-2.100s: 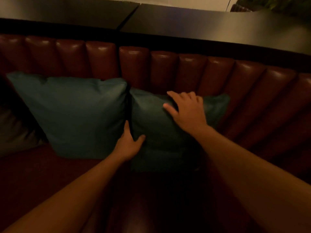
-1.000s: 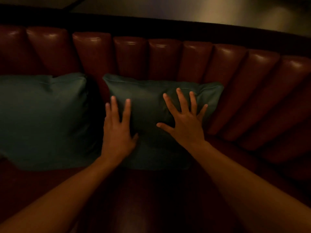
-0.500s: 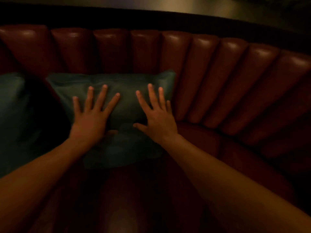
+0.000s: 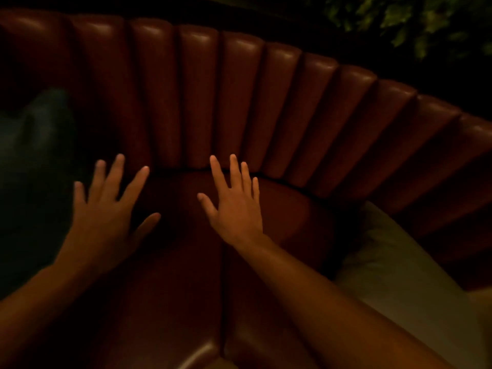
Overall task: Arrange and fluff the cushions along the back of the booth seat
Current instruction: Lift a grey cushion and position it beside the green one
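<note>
A dark teal cushion (image 4: 34, 161) shows blurred at the far left, leaning against the booth's channelled red-brown backrest (image 4: 239, 102). My left hand (image 4: 106, 217) hovers with fingers spread just right of that cushion, over the seat (image 4: 173, 288). My right hand (image 4: 234, 206) is also spread flat, above the bare seat near the base of the backrest. Neither hand holds anything. A pale cream cushion (image 4: 394, 270) lies on the seat at the right, partly behind my right forearm.
The backrest curves round toward the right. Dark green foliage (image 4: 412, 20) hangs beyond the booth's top edge at the upper right. A seam splits the seat pads in front of me.
Both hands have come off the teal cushion. The view has swung right, so that cushion has slid to the left edge and a cream cushion has appeared at the right.
</note>
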### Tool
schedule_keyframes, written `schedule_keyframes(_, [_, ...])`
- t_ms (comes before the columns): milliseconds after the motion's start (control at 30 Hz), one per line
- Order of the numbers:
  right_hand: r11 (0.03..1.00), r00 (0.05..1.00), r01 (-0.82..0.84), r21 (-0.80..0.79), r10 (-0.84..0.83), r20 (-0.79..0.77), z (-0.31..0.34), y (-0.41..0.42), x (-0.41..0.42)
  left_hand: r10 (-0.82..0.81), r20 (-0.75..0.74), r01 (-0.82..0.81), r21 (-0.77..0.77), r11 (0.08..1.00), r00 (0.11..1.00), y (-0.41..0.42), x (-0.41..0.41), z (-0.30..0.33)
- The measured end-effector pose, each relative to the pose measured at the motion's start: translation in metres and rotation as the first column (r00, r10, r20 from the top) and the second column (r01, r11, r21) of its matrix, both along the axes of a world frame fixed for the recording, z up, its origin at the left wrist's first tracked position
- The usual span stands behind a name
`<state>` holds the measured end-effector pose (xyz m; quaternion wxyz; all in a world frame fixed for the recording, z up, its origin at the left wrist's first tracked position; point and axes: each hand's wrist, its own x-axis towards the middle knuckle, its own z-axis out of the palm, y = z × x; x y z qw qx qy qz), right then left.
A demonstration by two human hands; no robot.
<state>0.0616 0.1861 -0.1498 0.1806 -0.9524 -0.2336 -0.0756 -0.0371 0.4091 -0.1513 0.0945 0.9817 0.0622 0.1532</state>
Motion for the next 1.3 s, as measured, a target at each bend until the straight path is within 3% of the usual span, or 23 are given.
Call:
schedule_keyframes(267, [0.965, 0.966, 0.258, -0.042, -0.259, 0.002, 0.008, -0.198, 0.011, -0.290, -0.056, 0.279, -0.156, 0.948, 0.955, -0.191, 0.059, -0.009])
schedule_keyframes(433, [0.930, 0.930, 0.364, -0.041, -0.366, -0.034, 0.000, -0.320, 0.007, -0.355, -0.134, 0.304, -0.301, 0.904, 0.925, -0.311, 0.077, -0.016])
schedule_keyframes(667, [0.847, 0.835, 0.522, -0.098, -0.531, -0.144, -0.013, -0.453, -0.019, -0.370, -0.340, 0.157, -0.516, 0.842, 0.865, -0.448, 0.078, -0.023])
schedule_keyframes(867, [0.728, 0.695, 0.681, -0.074, -0.675, -0.248, -0.050, -0.528, -0.036, -0.327, -0.519, -0.065, -0.601, 0.797, 0.789, -0.499, 0.082, -0.055])
schedule_keyframes(1000, [0.608, 0.520, 0.788, -0.099, -0.742, -0.424, -0.079, -0.561, -0.042, -0.238, -0.609, -0.142, -0.509, 0.849, 0.757, -0.502, 0.080, -0.084])
schedule_keyframes(1100, [0.558, 0.380, 0.813, -0.168, -0.726, -0.572, -0.102, -0.572, -0.055, -0.148, -0.669, -0.291, -0.497, 0.817, 0.728, -0.484, 0.073, -0.107])
schedule_keyframes(1300, [0.583, 0.474, 0.807, -0.094, -0.734, -0.487, -0.122, -0.548, -0.078, -0.105, -0.699, -0.373, -0.494, 0.785, 0.707, -0.460, 0.047, -0.142])
